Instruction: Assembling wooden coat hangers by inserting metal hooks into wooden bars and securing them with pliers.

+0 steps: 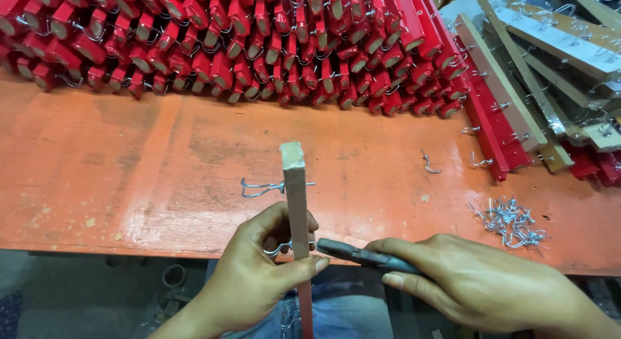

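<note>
Your left hand (pixel 259 274) is wrapped around a narrow wooden strip (pixel 295 196), thumb pressed across its near face and fingers curled behind, so the strip stands nearly upright on its edge with its unpainted end pointing toward 12 o'clock. Your right hand (pixel 479 284) is clenched on the handles of dark pliers (pixel 359 253), whose nose points toward 9 o'clock and meets the strip just beside your left thumb. Whether the nose grips anything cannot be told. One wire hook (pixel 262 187) juts from the strip toward 9 o'clock, above your left hand; a second hook (pixel 278 250) shows between your left fingers. Both hands hover at the near edge of the orange worktable (pixel 129 158). At 3 o'clock from the strip lies a small pile of loose hooks (pixel 512 221), with a single hook (pixel 429 163) at 2 o'clock. Rows of red-painted strips (pixel 246 48) fill the far side at 12 o'clock, and unpainted hooked strips (pixel 537 61) are stacked at 1 o'clock.
</note>
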